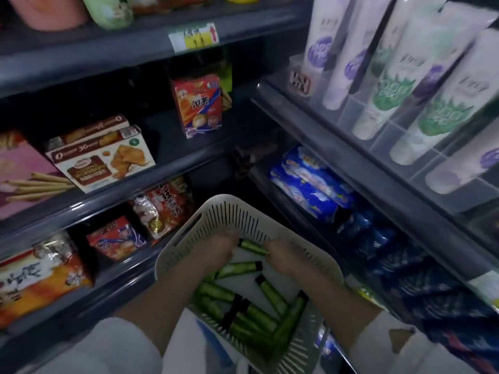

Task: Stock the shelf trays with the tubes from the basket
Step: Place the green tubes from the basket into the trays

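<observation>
A white slotted basket sits at six o'clock of the view, tilted, in front of dark store shelving. Both hands are inside it, near its far wall. The left hand curls its fingers at the black-capped end of one green tube, and the right hand pinches the other end, so the tube lies lifted between them, slanting from ten o'clock down to four o'clock. Motion blur softens the fingertips, so the exact finger placement is unclear.

Below the hands, toward six o'clock of the basket floor, the loose tubes lie in a crossed heap, green with black caps, some side by side and some across one another. One more lies just beneath the left hand.

At two o'clock, the shelf trays are clear plastic lanes set on a sloping shelf, and tall white tubes with purple and green prints stand leaning in them. Under that shelf, at three o'clock, blue packets are stacked.

At nine o'clock a biscuit box rests on a shelf beside a pink wafer-stick box. A red snack box stands at twelve o'clock, with a yellow price label on the shelf edge above it. Red snack packs fill the shelf at eight o'clock. White sleeves cover both forearms at the bottom edge.
</observation>
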